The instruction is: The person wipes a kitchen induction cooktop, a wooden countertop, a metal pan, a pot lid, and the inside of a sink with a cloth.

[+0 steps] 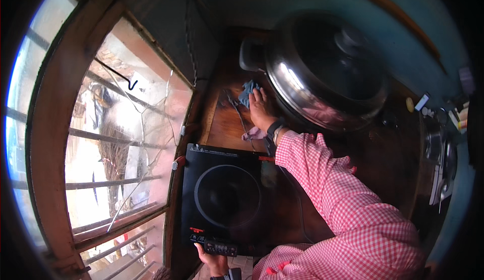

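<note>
My right hand (261, 109) reaches over the wooden counter, its fingers on a crumpled blue cloth (248, 92). A small pink cloth (254, 133) lies below the wrist, and a dark twisted cable (239, 113) runs beside both cloths. Nearer to me sits a black induction cooktop (228, 196) with a ring marked on its top. My left hand (214, 262) is at the cooktop's near edge, by its control panel (220, 248); the palm and some fingers are hidden, so its grip is unclear.
A large lidded metal pot (325, 72) stands right of the blue cloth. The barred window (117, 140) borders the counter on the left. A thin cable (301, 212) runs right of the cooktop. Metal kitchenware (435, 143) and small items stand at the far right, by the blue wall.
</note>
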The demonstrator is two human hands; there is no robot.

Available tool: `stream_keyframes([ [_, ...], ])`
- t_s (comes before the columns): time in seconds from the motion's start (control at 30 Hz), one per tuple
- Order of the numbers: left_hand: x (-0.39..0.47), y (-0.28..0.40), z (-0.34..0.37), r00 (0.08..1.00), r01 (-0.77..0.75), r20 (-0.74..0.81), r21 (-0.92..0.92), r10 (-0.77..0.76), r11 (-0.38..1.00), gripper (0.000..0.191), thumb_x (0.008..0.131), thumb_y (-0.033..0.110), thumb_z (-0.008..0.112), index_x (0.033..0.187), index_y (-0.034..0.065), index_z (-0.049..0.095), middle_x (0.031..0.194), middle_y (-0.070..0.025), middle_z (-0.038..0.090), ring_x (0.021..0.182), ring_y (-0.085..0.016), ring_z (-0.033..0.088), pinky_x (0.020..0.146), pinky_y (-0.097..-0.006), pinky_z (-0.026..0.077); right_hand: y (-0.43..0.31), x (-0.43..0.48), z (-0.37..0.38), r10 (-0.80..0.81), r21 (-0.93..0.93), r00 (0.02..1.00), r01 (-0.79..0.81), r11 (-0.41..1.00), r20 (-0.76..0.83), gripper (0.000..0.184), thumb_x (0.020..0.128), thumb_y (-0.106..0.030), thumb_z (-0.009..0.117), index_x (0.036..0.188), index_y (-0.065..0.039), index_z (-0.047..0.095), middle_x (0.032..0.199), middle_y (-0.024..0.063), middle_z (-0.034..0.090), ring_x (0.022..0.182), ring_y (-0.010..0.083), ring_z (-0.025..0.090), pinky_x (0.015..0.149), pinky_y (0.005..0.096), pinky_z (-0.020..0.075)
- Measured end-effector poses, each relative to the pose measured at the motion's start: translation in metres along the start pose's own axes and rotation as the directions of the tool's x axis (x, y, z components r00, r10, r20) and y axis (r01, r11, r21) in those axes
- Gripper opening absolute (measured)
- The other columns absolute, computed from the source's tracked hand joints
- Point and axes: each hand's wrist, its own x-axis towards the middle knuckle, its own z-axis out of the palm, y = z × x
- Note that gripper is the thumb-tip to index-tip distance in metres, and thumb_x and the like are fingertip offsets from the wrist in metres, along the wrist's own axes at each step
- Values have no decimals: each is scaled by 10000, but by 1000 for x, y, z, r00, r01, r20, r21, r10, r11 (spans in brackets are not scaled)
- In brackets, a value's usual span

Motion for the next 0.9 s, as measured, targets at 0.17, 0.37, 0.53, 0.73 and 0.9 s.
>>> stream_keyframes([
  [0.17, 19, 6, -21, 996, 91, -4, 5, -91, 996, 610, 880, 572, 420, 1187, 54, 518, 1130, -106, 569, 1007, -298, 541, 908, -457, 431, 50, -65, -28, -183, 396, 955, 77, 915, 236, 539, 733, 30, 530, 1265, -27, 471, 1398, 156, 349, 1276, 404, 301, 1066, 445, 260],
  [0.37, 31, 12, -18, 988, 148, -43, 40, -147, 988, 592, 863, 572, 446, 1140, 60, 552, 1105, -111, 594, 989, -312, 553, 892, -478, 441, 82, -162, -68, -195, 434, 958, 87, 897, 211, 460, 780, 27, 478, 1230, -55, 524, 1389, 86, 393, 1318, 347, 277, 1083, 421, 237],
  [0.53, 54, 11, -35, 984, 168, -67, 56, -164, 984, 610, 846, 587, 459, 1198, 94, 531, 1176, -113, 561, 1036, -309, 534, 902, -490, 432, 127, -230, -118, -114, 303, 980, 60, 951, 161, 440, 763, 12, 508, 1192, -70, 552, 1359, 66, 414, 1296, 357, 299, 1063, 426, 276],
  [0.73, 61, -4, -2, 966, 188, -188, 33, -178, 982, 613, 853, 584, 425, 1187, 84, 541, 1198, -113, 557, 1073, -320, 525, 922, -500, 418, 247, -297, -172, 184, 10, 983, -184, 983, 29, 481, 716, 24, 546, 1190, -48, 522, 1318, 89, 430, 1259, 373, 322, 1039, 427, 302],
  [0.9, 39, -8, 20, 955, 273, -115, -6, -272, 962, 651, 851, 605, 401, 1241, 94, 504, 1238, -113, 530, 1126, -318, 492, 964, -496, 382, 231, -382, -178, 319, 157, 944, -304, 939, -81, 481, 706, 69, 512, 1185, 31, 488, 1316, 179, 404, 1271, 403, 304, 1059, 445, 275],
])
